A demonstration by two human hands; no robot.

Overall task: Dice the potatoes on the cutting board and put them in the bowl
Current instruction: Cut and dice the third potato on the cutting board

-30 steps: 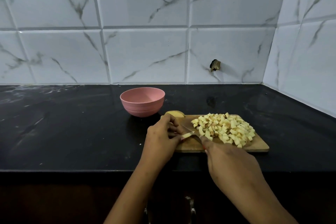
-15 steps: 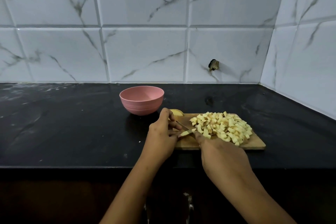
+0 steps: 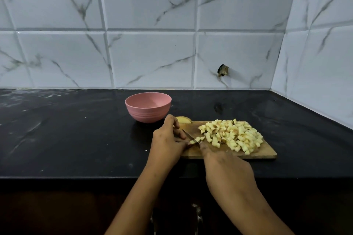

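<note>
The left hand [image 3: 168, 139] pins a potato strip [image 3: 193, 141] on the cutting board [image 3: 266, 154]. The right hand [image 3: 227, 168] grips the knife [image 3: 188, 135] across it. The diced potato [image 3: 233, 136] is heaped just to the right. A potato piece [image 3: 183, 120] lies behind the left hand, near the pink bowl [image 3: 148, 108].

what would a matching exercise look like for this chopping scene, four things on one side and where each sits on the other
Things
1. pink bowl
2. diced potato pile
3. knife
4. uncut potato piece

Places
a. heaped on the right part of the cutting board
b. in the right hand, blade across the potato strip that the left hand holds
c. on the black counter, beyond the board's far left corner
d. at the board's far left corner, just beyond the left hand

Pairs: 1-c, 2-a, 3-b, 4-d
</note>
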